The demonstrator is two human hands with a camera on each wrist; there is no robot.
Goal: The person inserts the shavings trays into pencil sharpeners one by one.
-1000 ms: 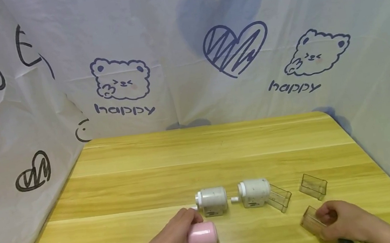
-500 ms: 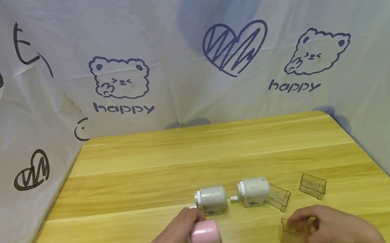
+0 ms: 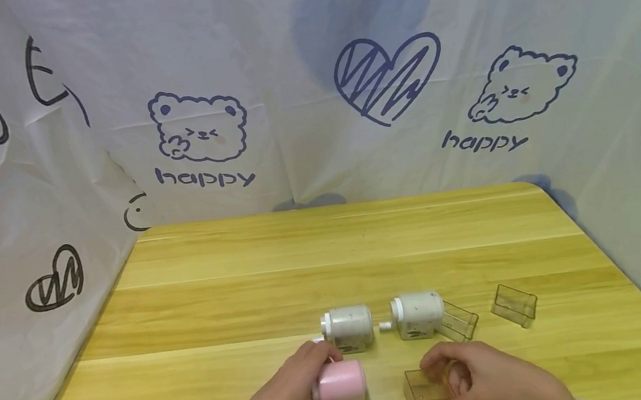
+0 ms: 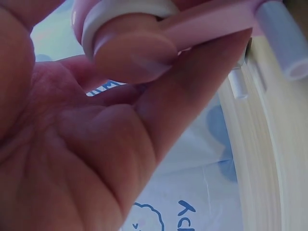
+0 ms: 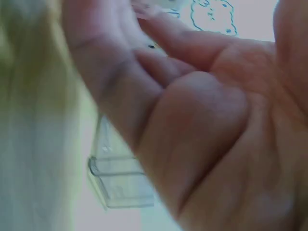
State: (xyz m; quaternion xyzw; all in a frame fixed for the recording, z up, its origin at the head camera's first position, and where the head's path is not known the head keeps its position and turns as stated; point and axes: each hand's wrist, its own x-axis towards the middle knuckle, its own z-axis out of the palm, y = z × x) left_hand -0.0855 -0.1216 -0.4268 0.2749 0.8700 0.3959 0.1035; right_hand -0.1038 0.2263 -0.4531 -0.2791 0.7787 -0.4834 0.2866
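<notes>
My left hand [image 3: 290, 398] grips a pink crank pencil sharpener [image 3: 342, 382] low over the front of the table. The left wrist view gives its pink crank arm [image 4: 216, 24] and pale knob [image 4: 284, 41] close up beside the fingers. Just to the right, my right hand [image 3: 495, 378] pinches a smoky clear shavings drawer [image 3: 420, 388] between thumb and fingers, its left end facing the pink sharpener with a gap between. Fingers cover the drawer's right part. In the right wrist view the palm hides most of what is held.
Behind the hands stand two whitish crank sharpeners [image 3: 351, 328], the right-hand one [image 3: 419, 315] partly covering a clear drawer [image 3: 459, 321]. Another clear drawer [image 3: 514, 305] lies farther right on the wooden table [image 3: 326, 245]. A printed white cloth [image 3: 281, 66] hangs around the table.
My right hand has carried the clear drawer leftward across the table, close to the pink sharpener. The left hand has shifted slightly right with the sharpener.
</notes>
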